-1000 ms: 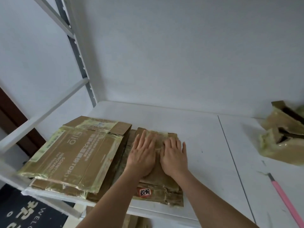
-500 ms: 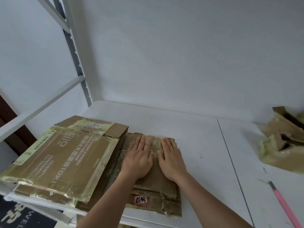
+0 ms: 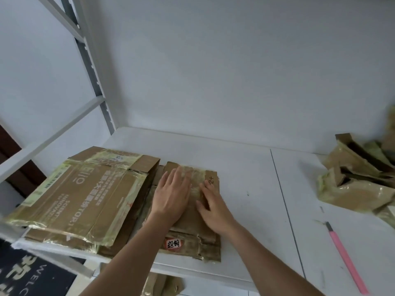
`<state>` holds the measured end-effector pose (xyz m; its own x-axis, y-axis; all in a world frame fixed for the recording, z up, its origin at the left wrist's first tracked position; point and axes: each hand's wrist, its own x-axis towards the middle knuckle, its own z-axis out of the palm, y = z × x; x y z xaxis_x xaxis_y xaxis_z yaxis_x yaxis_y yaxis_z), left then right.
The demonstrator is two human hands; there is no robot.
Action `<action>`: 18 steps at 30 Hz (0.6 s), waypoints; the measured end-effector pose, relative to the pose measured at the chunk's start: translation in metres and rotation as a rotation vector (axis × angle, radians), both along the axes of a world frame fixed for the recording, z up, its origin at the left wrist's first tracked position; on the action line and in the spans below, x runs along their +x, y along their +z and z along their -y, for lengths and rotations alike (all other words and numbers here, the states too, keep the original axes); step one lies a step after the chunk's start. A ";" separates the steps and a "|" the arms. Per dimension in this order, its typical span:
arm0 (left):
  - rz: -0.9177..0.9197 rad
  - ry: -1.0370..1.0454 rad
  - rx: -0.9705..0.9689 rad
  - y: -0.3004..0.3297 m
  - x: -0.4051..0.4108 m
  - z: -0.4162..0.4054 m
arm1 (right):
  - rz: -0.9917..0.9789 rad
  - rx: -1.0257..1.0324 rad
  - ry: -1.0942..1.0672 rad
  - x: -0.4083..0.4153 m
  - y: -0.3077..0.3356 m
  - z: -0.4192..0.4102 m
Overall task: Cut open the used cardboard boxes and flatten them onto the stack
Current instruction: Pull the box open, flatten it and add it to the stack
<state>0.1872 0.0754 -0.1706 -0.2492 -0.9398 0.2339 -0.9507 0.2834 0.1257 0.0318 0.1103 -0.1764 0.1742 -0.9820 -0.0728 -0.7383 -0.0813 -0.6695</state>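
Observation:
A small flattened cardboard box (image 3: 190, 240) with yellowish tape and a red-edged white label lies on top of a low stack on the white shelf (image 3: 245, 199). My left hand (image 3: 172, 195) rests flat on it, palm down, fingers spread. My right hand (image 3: 213, 207) lies beside it on the box's right part, fingers slightly curled over the cardboard. To the left sits a larger flattened box (image 3: 83, 197) with white printing and glossy tape. A pink utility knife (image 3: 346, 258) lies on the shelf at the right, away from both hands.
Several unflattened taped cardboard boxes (image 3: 359, 184) sit crumpled at the far right against the wall. A white metal rack upright and crossbars (image 3: 64, 122) stand at the left. More cardboard (image 3: 162, 285) shows below the shelf's front edge.
Both hands have stayed pressed on the small flattened box. My right hand has shifted slightly right and its fingers have curled a little.

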 end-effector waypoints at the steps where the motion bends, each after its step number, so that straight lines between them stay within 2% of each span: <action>1: 0.031 -0.013 -0.015 0.011 -0.002 -0.003 | 0.083 -0.009 0.000 -0.010 0.013 -0.001; 3: 0.037 -0.010 -0.045 0.035 -0.007 -0.010 | 0.088 -0.149 -0.013 -0.032 0.037 -0.005; 7: 0.066 -0.088 -0.161 0.073 -0.036 -0.029 | -0.220 -0.369 -0.056 -0.080 0.073 -0.020; 11: 0.065 -0.218 -0.132 0.099 -0.092 -0.043 | -0.439 -0.378 -0.140 -0.135 0.096 -0.035; 18: 0.103 -0.328 -0.082 0.102 -0.210 -0.057 | -0.593 -0.324 -0.308 -0.260 0.098 -0.055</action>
